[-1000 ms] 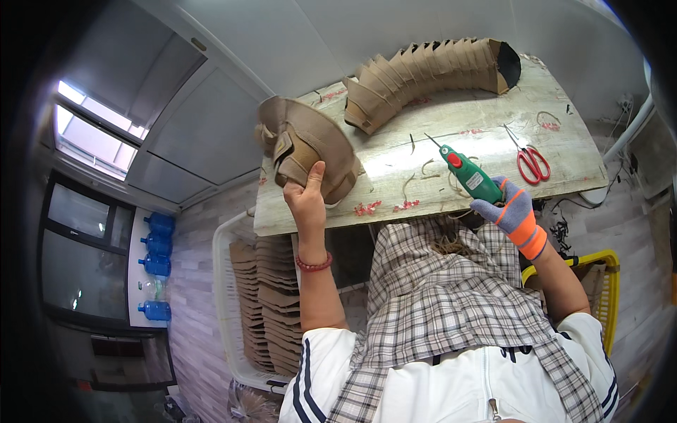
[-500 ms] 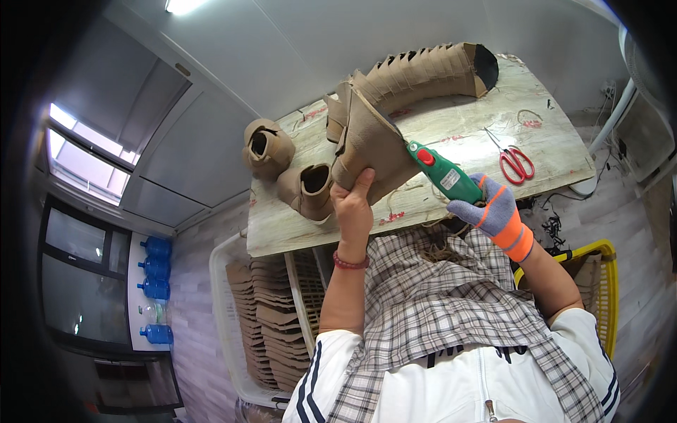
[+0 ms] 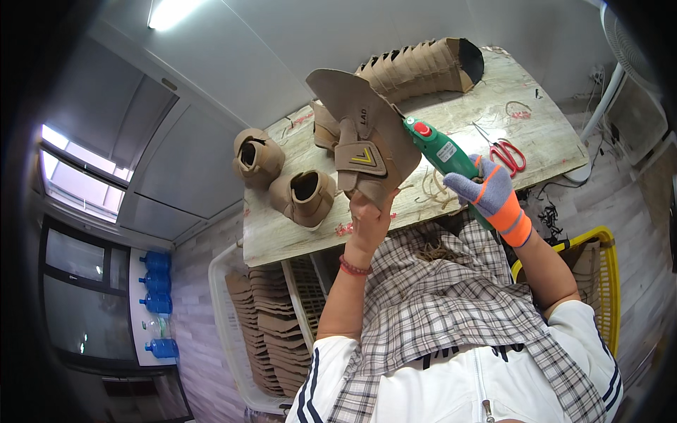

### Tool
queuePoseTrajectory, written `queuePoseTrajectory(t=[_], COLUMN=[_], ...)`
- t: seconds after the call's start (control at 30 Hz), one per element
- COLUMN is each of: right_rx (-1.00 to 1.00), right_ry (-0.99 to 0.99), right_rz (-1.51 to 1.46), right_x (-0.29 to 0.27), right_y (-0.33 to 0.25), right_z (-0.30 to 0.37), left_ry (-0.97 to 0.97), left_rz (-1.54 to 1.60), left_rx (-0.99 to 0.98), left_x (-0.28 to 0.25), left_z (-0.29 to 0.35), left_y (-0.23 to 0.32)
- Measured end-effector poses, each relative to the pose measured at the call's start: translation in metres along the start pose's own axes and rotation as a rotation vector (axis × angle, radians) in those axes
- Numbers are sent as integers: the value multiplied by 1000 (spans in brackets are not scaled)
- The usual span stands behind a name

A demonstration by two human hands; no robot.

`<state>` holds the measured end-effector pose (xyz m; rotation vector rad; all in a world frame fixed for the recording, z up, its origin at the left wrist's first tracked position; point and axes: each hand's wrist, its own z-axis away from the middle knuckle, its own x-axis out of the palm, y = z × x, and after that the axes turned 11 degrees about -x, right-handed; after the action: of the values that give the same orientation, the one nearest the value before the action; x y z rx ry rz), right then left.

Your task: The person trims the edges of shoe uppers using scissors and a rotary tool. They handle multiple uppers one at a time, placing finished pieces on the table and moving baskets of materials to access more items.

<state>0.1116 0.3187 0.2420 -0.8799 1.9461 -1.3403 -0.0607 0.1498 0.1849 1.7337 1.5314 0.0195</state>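
Lifted over the table, a flat brown shoe upper (image 3: 384, 144) with a strap and a yellow angular mark is gripped at its lower end by my left hand (image 3: 370, 222). My right hand (image 3: 490, 201), in a grey and orange glove, is closed around a green handheld power trimmer (image 3: 441, 151) with a red button. The trimmer's tip meets or nearly meets the upper's right edge; contact is hard to make out. Two shaped brown shoe uppers (image 3: 259, 158) (image 3: 305, 197) stand to the left of my left hand.
On the pale wooden table (image 3: 282, 236) are a curved row of nested brown uppers (image 3: 416, 70), red-handled scissors (image 3: 509, 156) and loose trimmings. Below its left side stands a white crate (image 3: 220, 303) of stacked brown pieces (image 3: 282, 331); a yellow basket (image 3: 608, 282) sits at right.
My left hand has turned the upper so its strap and yellow mark now show, and moved slightly right. The trimmer has stayed at the upper's right edge. The view has shifted a little.
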Motion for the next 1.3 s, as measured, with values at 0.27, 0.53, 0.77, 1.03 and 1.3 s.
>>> queuePoseTrajectory(t=[0.27, 0.53, 0.77, 1.03, 1.3], right_rx=[-11, -410, -631, -675, -707], right_ry=[37, 44, -19, -97, -89], right_rz=[22, 559, 694, 752, 716], right_x=[-22, -46, -42, -41, -39], right_y=[10, 62, 58, 56, 51], right_z=[-14, 9, 15, 13, 13], left_ry=[-197, 129, 33, 247, -45], left_rz=[157, 1665, 1809, 1719, 2136], left_rx=[-397, -871, -925, -1192, -1210], left_x=[-15, -86, -89, -70, -55], left_z=[14, -36, -17, -13, -20], left_y=[1, -59, -94, -120, -99])
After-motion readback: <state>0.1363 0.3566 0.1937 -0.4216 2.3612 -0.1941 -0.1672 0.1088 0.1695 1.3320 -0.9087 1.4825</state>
